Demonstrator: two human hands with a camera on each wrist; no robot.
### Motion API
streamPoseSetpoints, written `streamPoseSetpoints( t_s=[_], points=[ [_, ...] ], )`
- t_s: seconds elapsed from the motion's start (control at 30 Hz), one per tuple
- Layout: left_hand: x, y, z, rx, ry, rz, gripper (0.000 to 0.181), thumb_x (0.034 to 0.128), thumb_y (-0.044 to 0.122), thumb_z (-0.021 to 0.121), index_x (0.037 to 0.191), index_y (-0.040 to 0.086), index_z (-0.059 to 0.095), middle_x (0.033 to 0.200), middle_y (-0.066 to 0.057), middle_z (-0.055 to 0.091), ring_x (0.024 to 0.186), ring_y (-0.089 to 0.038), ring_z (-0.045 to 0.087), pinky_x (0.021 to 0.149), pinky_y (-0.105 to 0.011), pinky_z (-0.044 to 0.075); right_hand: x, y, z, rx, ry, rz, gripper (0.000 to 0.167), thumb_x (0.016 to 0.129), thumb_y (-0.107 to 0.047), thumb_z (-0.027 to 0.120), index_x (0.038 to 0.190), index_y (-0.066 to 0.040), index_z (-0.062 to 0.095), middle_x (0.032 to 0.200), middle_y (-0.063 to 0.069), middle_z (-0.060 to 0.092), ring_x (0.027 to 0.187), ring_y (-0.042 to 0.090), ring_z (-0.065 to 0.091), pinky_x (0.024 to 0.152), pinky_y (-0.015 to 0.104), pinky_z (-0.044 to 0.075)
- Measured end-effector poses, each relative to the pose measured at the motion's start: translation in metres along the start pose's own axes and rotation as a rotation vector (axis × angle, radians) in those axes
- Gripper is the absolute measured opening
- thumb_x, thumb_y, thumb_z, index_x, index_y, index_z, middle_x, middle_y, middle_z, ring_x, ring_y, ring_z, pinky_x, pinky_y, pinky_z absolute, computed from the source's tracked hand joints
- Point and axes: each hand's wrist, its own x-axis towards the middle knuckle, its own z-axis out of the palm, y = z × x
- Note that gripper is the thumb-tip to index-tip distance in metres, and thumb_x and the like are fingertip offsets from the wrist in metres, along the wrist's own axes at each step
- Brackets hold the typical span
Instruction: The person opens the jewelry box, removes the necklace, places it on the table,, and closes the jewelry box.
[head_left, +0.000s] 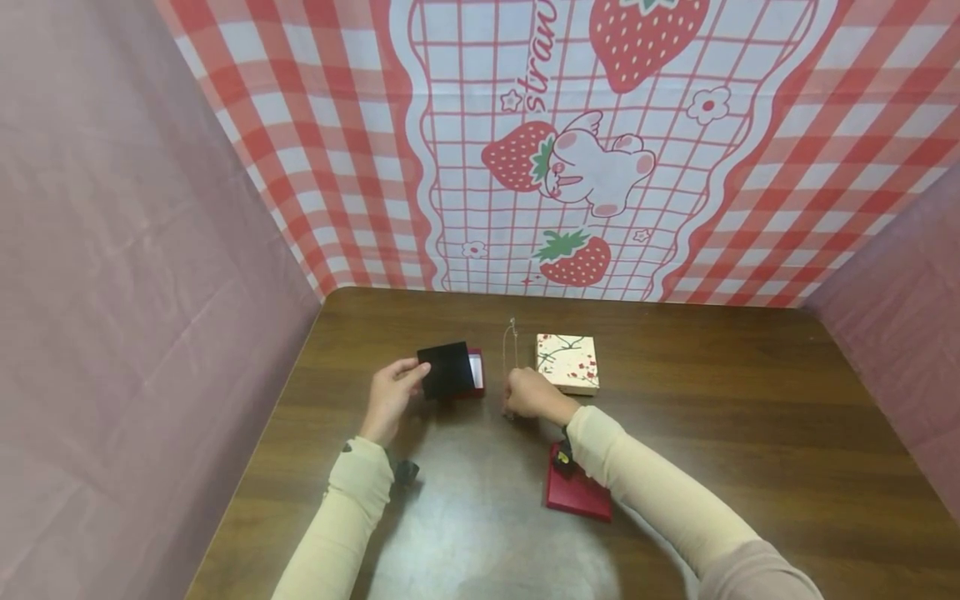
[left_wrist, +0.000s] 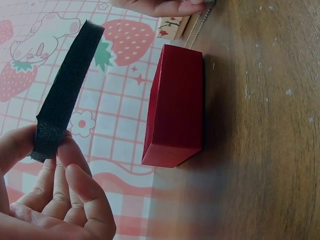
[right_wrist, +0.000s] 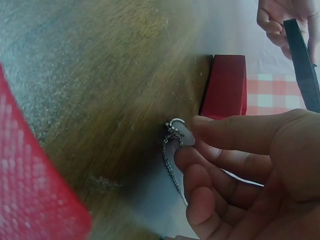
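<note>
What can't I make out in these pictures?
- Head view: most of the red box's inside, hidden by the black pad.
- Head view: part of the red lid, behind the right sleeve.
- Right wrist view: part of the necklace, behind the right hand.
- Left wrist view: much of that hand, cut off by the top edge.

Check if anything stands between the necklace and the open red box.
Along the table, nothing visible stands between the necklace and the red box. From above, the black pad in the left hand seems in the way: held off the box, it covers most of the opening in the head view.
</note>
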Motion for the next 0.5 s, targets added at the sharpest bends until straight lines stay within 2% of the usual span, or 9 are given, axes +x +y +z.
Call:
streamPoseSetpoints(
  t_s=[0.3, 0.5],
  points=[
    [0.0007, 0.0002, 0.0018, 0.002, 0.005, -0.001, 0.038, 0.0894, 0.02, 0.07, 0.12, -0.001, 0.064, 0.117, -0.023, 0.068, 0.071, -0.008, 0.06, 0.069, -0.022, 0.05, 0.0004, 0.0044, -0.003, 0.04, -0.011, 0.012, 0.012, 0.072, -0.013, 0.078, 0.063, -0.012, 0.07, 0.063, 0.0, 0.068, 0.055, 0.012, 0.055, 0.053, 0.024, 0.047],
    [0.0007, 0.0021, 0.0019, 0.01, -0.004, 0.0, 0.04, 0.0894, 0.022, 0.069, 0.122, -0.001, 0.063, 0.119, -0.023, 0.067, 0.072, -0.007, 0.061, 0.07, -0.022, 0.051, 0.0003, 0.0041, -0.0088, 0.05, -0.017, 0.017, 0.02, 0.076, -0.018, 0.078, 0.06, -0.012, 0.067, 0.059, -0.001, 0.063, 0.054, 0.012, 0.052, 0.051, 0.024, 0.043]
  ],
)
